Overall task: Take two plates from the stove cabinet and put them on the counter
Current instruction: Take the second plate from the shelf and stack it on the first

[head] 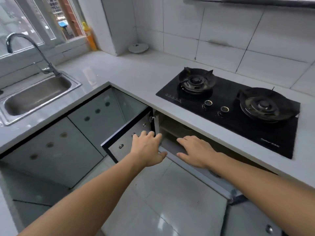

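Observation:
The cabinet under the black gas stove (pixel 228 106) stands open, its left door (pixel 126 138) swung out and its right door (pixel 204 174) swung toward me. My left hand (pixel 148 149) reaches at the left door's edge, fingers spread and straight, holding nothing. My right hand (pixel 196 150) stretches toward the cabinet opening (pixel 172 132) above the right door, fingers extended and empty. Inside I make out a pale shelf and a dim rounded shape; the plates are not clearly visible. The grey counter (pixel 129 74) runs around the stove.
A steel sink (pixel 35 96) with a curved tap (pixel 34 48) sits at the left. A white lid-like dish (pixel 138 48) and an orange bottle (pixel 90 38) stand at the back corner. Closed grey cabinet doors (pixel 56 150) line the left side. The floor is glossy tile.

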A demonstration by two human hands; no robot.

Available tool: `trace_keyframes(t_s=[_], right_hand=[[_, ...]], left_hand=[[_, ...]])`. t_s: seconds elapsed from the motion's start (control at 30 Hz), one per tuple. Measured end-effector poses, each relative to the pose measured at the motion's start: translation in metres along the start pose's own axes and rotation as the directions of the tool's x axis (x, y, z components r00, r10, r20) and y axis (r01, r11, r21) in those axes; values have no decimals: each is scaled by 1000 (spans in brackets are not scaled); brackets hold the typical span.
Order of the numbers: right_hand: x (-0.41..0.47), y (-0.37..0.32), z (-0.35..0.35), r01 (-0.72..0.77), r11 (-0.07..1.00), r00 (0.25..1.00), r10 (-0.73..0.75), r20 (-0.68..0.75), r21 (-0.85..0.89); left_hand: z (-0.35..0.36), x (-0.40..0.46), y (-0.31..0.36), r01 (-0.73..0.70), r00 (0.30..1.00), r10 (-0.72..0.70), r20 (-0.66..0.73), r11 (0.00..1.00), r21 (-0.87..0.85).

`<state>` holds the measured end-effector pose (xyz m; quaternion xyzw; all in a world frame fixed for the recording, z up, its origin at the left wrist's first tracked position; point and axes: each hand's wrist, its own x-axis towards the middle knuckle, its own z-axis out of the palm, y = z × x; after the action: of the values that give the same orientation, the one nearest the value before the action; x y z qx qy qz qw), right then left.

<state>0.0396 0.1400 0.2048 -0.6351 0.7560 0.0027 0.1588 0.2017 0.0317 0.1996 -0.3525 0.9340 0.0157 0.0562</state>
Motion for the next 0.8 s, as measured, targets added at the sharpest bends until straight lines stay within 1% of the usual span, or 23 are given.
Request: trace_keyframes(t_s=[0.2,0.33,0.53,0.67,0.8], right_hand=[[28,23,16,-151,988,988,149,50,39],[48,53,32,-205,976,976,197,96,72],[88,101,74,-240,965,966,227,127,106],[117,132,113,-266,956,960,252,118,124],[146,153,159,-328,934,942,312,120,142]], left_hand=[[23,56,-5,-134,989,132,72,991,21],[44,97,0,-196,976,193,98,980,20],[99,153,14,-205,969,195,149,977,53],[151,187,13,-209,966,198,169,977,50],[206,218,3,-241,959,227,168,968,66]])
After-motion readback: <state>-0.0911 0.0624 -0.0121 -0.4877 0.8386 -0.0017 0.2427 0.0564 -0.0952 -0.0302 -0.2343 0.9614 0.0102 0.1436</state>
